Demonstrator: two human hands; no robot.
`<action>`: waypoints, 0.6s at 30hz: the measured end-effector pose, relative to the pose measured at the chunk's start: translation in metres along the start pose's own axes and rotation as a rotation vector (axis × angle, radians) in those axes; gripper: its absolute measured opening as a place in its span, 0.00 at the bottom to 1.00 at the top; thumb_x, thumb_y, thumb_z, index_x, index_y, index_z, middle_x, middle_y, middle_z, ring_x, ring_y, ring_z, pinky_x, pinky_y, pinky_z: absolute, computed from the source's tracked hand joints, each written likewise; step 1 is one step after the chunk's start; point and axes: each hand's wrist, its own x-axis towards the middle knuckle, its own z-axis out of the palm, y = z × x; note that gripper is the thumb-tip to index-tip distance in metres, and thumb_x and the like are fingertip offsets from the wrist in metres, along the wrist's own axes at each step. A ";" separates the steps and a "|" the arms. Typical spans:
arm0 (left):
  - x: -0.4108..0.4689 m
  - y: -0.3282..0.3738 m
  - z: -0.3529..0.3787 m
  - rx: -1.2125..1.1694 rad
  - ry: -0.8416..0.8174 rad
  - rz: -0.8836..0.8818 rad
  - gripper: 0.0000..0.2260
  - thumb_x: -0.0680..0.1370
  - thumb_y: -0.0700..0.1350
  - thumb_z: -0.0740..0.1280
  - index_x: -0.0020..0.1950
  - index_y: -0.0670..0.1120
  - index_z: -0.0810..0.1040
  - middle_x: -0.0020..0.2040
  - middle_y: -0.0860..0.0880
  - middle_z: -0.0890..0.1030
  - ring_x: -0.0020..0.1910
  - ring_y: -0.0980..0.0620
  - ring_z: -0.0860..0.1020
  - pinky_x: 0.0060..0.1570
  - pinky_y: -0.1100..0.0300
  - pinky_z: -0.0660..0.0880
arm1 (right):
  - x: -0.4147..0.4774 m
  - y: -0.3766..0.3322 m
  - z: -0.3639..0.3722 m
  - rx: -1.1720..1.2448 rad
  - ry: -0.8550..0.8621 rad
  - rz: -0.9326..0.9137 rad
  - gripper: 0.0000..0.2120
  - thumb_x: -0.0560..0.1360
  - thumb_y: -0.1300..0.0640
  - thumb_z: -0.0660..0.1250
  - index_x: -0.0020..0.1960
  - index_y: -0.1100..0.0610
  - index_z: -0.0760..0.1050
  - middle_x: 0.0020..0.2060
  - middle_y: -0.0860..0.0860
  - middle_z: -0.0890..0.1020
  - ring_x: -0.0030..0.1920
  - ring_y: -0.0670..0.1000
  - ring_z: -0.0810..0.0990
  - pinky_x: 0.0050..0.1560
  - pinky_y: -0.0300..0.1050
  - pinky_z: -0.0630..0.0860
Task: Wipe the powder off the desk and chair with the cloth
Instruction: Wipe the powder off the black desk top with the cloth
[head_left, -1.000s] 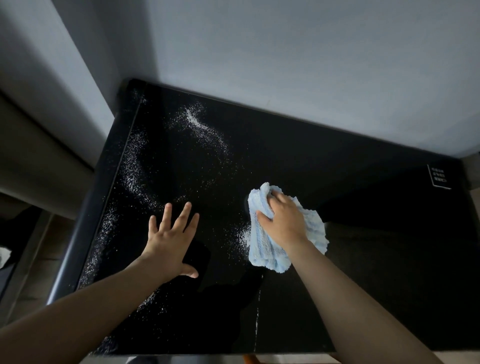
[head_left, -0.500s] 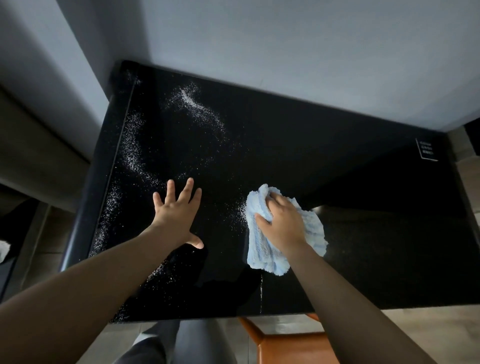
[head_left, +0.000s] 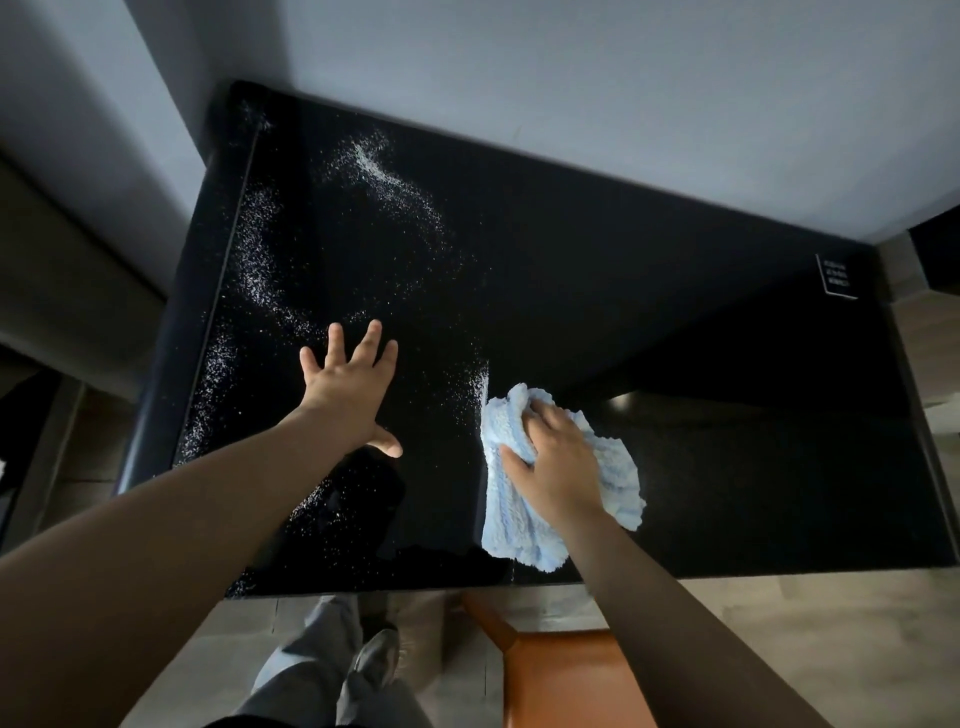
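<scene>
A black glossy desk (head_left: 623, 312) fills the middle of the frame, set against a pale wall. The right hand (head_left: 558, 462) lies on a crumpled light blue cloth (head_left: 514, 525) at lower centre right, near the desk's front edge, its fingers curled into the folds and gripping them. The left hand (head_left: 348, 389) lies flat on the desk at centre left, fingers straight and spread, holding nothing. White powder (head_left: 384, 176) is scattered across the upper left of the desk, with a streak down the left side and a thin ridge just beside the cloth's left edge. A small label (head_left: 836, 275) sits at the desk's far right. An orange chair (head_left: 561, 680) shows at the bottom, beside a grey trouser leg (head_left: 306, 670).
</scene>
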 end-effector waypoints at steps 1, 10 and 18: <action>0.000 0.000 0.001 -0.002 0.005 0.000 0.61 0.61 0.68 0.74 0.78 0.49 0.37 0.77 0.48 0.33 0.75 0.34 0.36 0.70 0.32 0.47 | -0.005 0.000 0.002 0.002 -0.001 0.001 0.24 0.76 0.45 0.65 0.67 0.56 0.73 0.67 0.50 0.73 0.69 0.52 0.69 0.64 0.52 0.72; -0.023 0.001 0.015 -0.075 0.140 -0.004 0.52 0.67 0.66 0.71 0.79 0.50 0.45 0.79 0.48 0.40 0.77 0.40 0.40 0.72 0.36 0.48 | -0.058 -0.005 0.014 -0.002 0.001 -0.006 0.24 0.75 0.45 0.66 0.67 0.56 0.73 0.67 0.52 0.74 0.70 0.55 0.69 0.66 0.54 0.71; -0.088 0.009 0.049 -0.107 0.164 0.036 0.43 0.74 0.63 0.66 0.79 0.47 0.48 0.79 0.47 0.45 0.78 0.43 0.43 0.75 0.41 0.48 | -0.111 -0.010 0.025 0.015 0.039 -0.044 0.22 0.74 0.48 0.68 0.64 0.57 0.76 0.63 0.52 0.76 0.66 0.55 0.73 0.64 0.53 0.72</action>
